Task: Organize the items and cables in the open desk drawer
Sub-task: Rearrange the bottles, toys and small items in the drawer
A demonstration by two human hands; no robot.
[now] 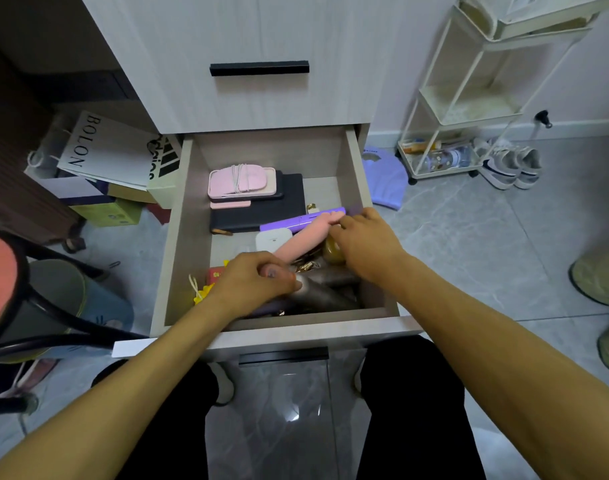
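We are mid-sorting in the drawer (178, 216): left hand (253, 284) curls round a grey tube (325, 292), right hand (363, 242) pinches the pink item (305, 240). Next, prob. lift it w/o snagging the purple pen (301, 220).

Case (241, 182) on notebook (261, 209) in drawer (178, 237)

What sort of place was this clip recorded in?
Most likely a room in a home, perhaps a bedroom or study corner. A wood-grain desk drawer holds personal odds and ends, a white trolley shelf stands by the wall with sneakers beside it, and shopping bags sit on the tiled floor.
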